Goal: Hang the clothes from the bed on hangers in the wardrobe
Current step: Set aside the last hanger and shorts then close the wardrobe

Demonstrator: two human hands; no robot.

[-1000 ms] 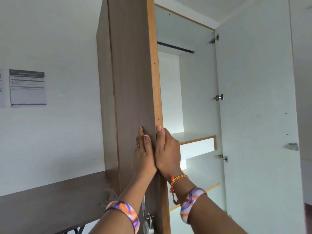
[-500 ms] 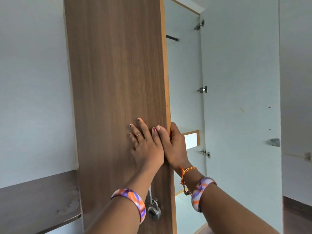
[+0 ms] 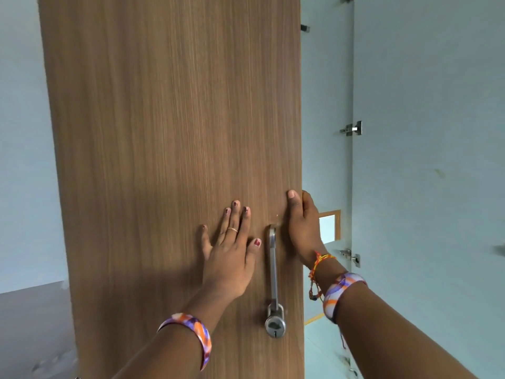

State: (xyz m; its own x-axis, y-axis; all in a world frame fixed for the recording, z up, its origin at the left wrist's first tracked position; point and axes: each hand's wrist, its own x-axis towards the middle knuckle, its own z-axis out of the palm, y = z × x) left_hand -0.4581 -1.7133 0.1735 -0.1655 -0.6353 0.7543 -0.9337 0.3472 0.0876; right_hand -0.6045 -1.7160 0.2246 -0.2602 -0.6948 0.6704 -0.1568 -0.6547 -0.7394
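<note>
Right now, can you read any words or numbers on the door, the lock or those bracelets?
There are none to read.
Wooden wardrobe door: only wood grain, no writing.
Metal handle with its lock: just a keyhole, no brand visible.
Patterned bangles: orange, purple and white swirls, no letters.
Left hand and right hand: nothing written.

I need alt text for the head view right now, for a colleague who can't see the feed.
Two hands on a brown wooden wardrobe door: the left hand presses flat on its face, the right hand grips its right edge. A metal handle with a lock hangs between them; the pale wardrobe interior shows to the right.
</note>
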